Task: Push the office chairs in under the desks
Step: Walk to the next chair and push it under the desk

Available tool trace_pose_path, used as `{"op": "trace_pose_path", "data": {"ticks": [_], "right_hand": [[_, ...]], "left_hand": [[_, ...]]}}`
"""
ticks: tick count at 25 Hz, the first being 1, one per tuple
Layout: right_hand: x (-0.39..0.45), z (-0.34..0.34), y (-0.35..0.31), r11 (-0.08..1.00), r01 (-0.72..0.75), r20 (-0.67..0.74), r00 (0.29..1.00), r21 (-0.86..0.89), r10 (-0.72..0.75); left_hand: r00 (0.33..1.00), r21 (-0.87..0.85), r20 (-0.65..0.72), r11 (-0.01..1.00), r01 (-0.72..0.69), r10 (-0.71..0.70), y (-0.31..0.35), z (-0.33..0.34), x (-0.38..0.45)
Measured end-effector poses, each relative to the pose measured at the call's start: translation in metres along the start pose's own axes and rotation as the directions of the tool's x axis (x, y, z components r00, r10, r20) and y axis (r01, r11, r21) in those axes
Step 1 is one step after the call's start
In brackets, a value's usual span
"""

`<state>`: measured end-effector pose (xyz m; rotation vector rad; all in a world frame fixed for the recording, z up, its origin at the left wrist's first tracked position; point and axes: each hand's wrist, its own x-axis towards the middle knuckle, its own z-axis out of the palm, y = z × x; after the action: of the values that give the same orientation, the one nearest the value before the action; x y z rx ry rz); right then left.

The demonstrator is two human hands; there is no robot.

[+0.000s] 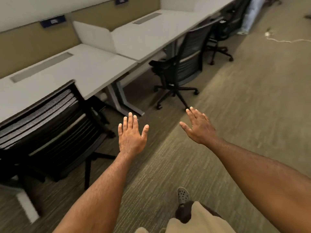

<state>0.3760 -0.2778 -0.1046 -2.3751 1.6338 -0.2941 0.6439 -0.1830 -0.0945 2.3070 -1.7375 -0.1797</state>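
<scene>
Both hands were out in front, holding nothing. The left hand [132, 134] sat near the middle of the frame with its fingers flat and spread. The right hand [199, 126] was just right of it, also flat and spread, and touched no chair.

The nearest office chair [50, 121] was at the lower left, its mesh back close to the first desk [80, 69]. It looked mostly tucked in. The middle chair [183, 64] stood in the upper middle of the frame, beside the second desk [151, 34], and looked turned at an angle with its seat only partly under. A far chair [220, 36] sat at the upper right.

What could go wrong? The middle chair's wheeled legs stuck out onto the carpet [235, 132], so a foot might trip on them. Its armrest might bump the desk edge if it was pushed while crooked. A white cable [282, 40] lay on the floor at the upper right and could snag a wheel or a shoe [183, 195].

The frame was blurry. The far chair was hard to make out, and the nearest chair's seat and base were dark and partly cut off.
</scene>
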Motion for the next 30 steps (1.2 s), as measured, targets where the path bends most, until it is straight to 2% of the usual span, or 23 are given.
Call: {"op": "trace_pose_path", "data": {"ticks": [6, 10, 19, 24, 30], "right_hand": [[-0.036, -0.034, 0.115, 0.971, -0.240, -0.029, 0.970, 0.009, 0.240], [-0.040, -0.050, 0.198, 0.954, -0.300, -0.037, 0.954, -0.015, 0.299], [-0.009, -0.121, 0.400, 0.912, -0.408, -0.038, 0.913, -0.034, 0.407], [0.022, -0.144, 0.460, 0.907, -0.421, -0.036, 0.907, -0.024, 0.420], [0.105, -0.154, 0.501, 0.922, -0.387, -0.046, 0.922, -0.029, 0.385]], "left_hand": [[0.973, -0.052, 0.081, 0.976, -0.213, 0.216, 0.130, 0.044, 0.033], [0.939, -0.045, 0.145, 0.950, -0.309, 0.312, 0.219, 0.079, 0.060], [0.890, -0.054, 0.211, 0.914, -0.403, 0.405, 0.428, 0.147, 0.141], [0.874, -0.077, 0.203, 0.897, -0.435, 0.441, 0.495, 0.161, 0.185], [0.877, -0.101, 0.167, 0.893, -0.439, 0.450, 0.533, 0.184, 0.263]]}}
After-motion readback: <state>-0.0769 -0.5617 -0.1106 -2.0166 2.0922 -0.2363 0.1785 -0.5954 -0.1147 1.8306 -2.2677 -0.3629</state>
